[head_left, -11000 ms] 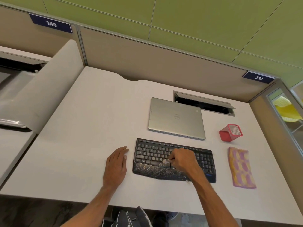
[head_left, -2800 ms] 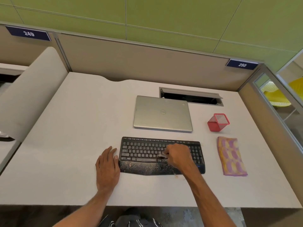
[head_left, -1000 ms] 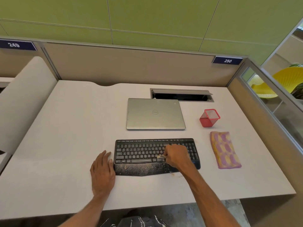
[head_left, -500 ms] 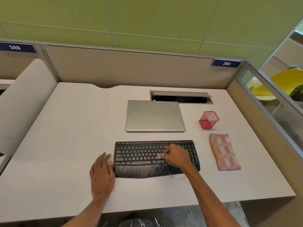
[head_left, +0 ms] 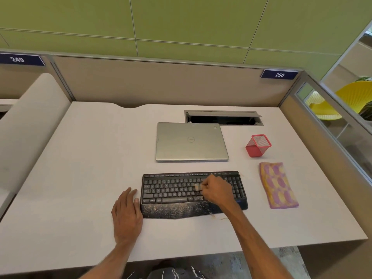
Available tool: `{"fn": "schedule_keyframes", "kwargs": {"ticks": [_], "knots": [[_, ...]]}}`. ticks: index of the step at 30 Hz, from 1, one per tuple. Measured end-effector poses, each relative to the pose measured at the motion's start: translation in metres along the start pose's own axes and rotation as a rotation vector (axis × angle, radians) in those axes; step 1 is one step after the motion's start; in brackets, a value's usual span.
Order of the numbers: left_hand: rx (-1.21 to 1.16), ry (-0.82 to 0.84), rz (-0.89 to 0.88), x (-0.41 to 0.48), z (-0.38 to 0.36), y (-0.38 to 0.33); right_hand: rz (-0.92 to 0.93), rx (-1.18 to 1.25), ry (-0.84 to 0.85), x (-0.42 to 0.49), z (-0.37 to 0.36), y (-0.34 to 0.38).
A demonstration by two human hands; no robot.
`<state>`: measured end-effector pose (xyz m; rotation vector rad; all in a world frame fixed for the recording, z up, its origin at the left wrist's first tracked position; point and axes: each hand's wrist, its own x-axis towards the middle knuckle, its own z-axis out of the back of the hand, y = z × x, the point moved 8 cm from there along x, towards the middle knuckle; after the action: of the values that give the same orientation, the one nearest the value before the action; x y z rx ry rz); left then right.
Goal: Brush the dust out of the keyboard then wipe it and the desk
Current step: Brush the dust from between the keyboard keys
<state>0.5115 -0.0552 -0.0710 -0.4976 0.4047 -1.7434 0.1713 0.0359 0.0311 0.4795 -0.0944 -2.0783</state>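
We see a pale desk (head_left: 80,178) that fills the cubicle and carries everything else. The largest thing on it is a closed silver laptop (head_left: 191,141), lying flat behind the middle. Just in front of it, a little apart, lies the black keyboard (head_left: 173,190), square to the desk's near edge, with pale dust (head_left: 177,208) speckled across its palm rest and a few crumbs on the desk by its near right corner. Behind the laptop's right half a cable hatch (head_left: 221,118) is sunk into the desk with its lid raised; inside we make out only darkness. To the right of the keyboard, well apart from it, a folded yellow and purple cloth (head_left: 277,185) lies flat. Just behind the cloth a red mesh cup (head_left: 258,146) sits tipped with its mouth facing up and to the right, and through the mouth we see only its own mesh. Our hands are apart. The left hand (head_left: 126,216) lies flat on the desk, fingers straight, thumb side against the keyboard's left end. The right hand (head_left: 217,191) is curled round a small pale brush (head_left: 198,186), blurred, its tip on the keys right of centre.
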Motion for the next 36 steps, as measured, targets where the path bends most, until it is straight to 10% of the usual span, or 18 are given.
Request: {"fn": "schedule_keyframes", "kwargs": {"ticks": [6,10,19,29,36], "knots": [[0.007,0.003,-0.008,0.0,0.0,0.001,0.059,0.13,0.237,-0.002,-0.023,0.004],[0.009,0.004,-0.006,0.001,-0.001,0.001,0.012,0.091,0.025,-0.004,-0.003,-0.003],[0.018,0.017,-0.004,0.001,-0.003,0.002,0.124,0.098,0.161,-0.005,-0.018,0.015],[0.0,0.006,-0.004,0.0,-0.001,0.001,0.114,-0.409,0.021,-0.004,0.001,-0.012],[-0.001,0.007,-0.001,0.001,-0.002,0.003,0.057,-0.118,0.002,-0.003,0.007,-0.009]]}}
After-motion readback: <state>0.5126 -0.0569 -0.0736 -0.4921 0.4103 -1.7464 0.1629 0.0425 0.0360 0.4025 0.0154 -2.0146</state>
